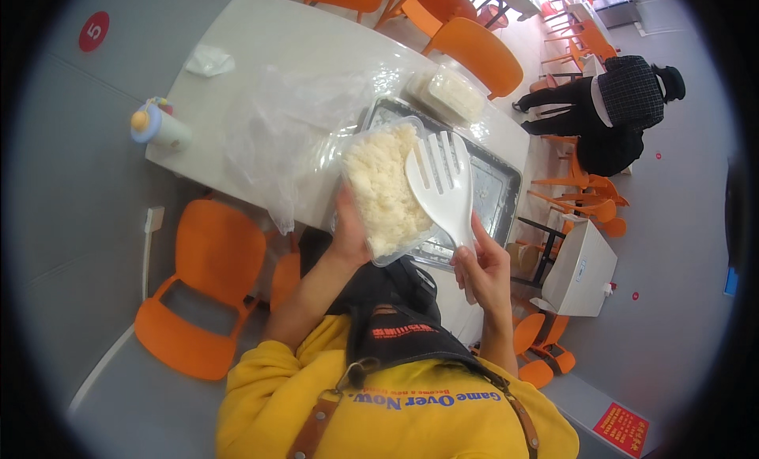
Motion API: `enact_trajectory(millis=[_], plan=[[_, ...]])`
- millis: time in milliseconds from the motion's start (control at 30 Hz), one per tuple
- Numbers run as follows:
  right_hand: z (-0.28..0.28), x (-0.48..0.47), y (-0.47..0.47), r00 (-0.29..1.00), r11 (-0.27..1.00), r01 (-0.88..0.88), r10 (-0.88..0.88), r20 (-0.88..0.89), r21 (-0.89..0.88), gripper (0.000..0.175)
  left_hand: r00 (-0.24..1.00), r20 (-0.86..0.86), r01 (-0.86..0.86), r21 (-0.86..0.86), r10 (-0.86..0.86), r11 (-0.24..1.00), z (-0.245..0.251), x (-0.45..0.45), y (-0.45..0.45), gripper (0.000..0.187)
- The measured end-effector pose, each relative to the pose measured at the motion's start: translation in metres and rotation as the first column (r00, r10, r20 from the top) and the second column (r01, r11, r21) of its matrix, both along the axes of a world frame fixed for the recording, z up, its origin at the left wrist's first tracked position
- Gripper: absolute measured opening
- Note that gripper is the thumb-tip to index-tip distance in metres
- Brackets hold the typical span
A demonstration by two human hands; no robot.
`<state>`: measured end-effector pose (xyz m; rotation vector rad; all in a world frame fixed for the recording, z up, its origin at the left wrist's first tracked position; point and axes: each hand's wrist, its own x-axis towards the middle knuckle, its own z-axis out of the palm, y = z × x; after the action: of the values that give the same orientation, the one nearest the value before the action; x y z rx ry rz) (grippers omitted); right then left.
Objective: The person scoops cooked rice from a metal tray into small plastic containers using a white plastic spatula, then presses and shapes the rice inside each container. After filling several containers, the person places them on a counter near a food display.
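Observation:
My left hand (351,230) grips a clear plastic container from its left side. Cooked white rice (385,186) fills the container (388,258) up to the rim. My right hand (485,266) holds a white slotted plastic rice spatula (445,186) by its handle. The spatula's head is over the right edge of the rice; whether it touches cannot be seen. Beneath both lies a metal tray (501,183) with rice bits stuck to its bottom. Beyond the tray, lidded clear containers of rice (453,94) stand on the table.
A crumpled clear plastic bag (278,127) spreads over the white table (278,32), one end hanging off its edge. At the left are a white tissue packet (209,61) and a bottle (163,130). Orange chairs (216,251) surround the table. A person (628,94) stands farther off at right.

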<state>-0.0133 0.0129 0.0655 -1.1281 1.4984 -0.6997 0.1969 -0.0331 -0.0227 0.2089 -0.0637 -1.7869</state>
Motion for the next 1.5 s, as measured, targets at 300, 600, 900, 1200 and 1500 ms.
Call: enact_trajectory(millis=[300, 600, 900, 1200, 1500], plan=[[-0.014, -0.006, -0.001, 0.99, 0.996, -0.091, 0.091, 0.103, -0.011, 0.061, 0.996, -0.044, -0.074, 0.115, 0.079, 0.991, 0.002, -0.018, -0.002, 0.076], [-0.003, -0.071, 0.012, 0.995, 0.995, -0.067, 0.071, 0.064, -0.075, 0.061, 0.993, -0.071, -0.085, 0.121, 0.094, 0.989, 0.007, -0.071, 0.004, 0.073], [-0.001, -0.109, 0.046, 0.975, 0.986, -0.168, 0.165, 0.151, 0.007, 0.062, 0.958, 0.177, -0.251, 0.141, 0.225, 0.958, 0.012, -0.14, 0.018, 0.073], [-0.017, -0.151, 0.03, 0.962, 0.961, -0.207, 0.234, 0.143, -0.181, 0.061, 0.949, 0.156, -0.293, 0.106, 0.275, 0.95, 0.029, -0.175, 0.035, 0.077], [-0.023, -0.192, 0.037, 0.979, 0.979, -0.189, 0.194, 0.062, -0.08, 0.06, 0.957, 0.17, -0.252, 0.094, 0.234, 0.963, 0.025, -0.191, 0.04, 0.078]])
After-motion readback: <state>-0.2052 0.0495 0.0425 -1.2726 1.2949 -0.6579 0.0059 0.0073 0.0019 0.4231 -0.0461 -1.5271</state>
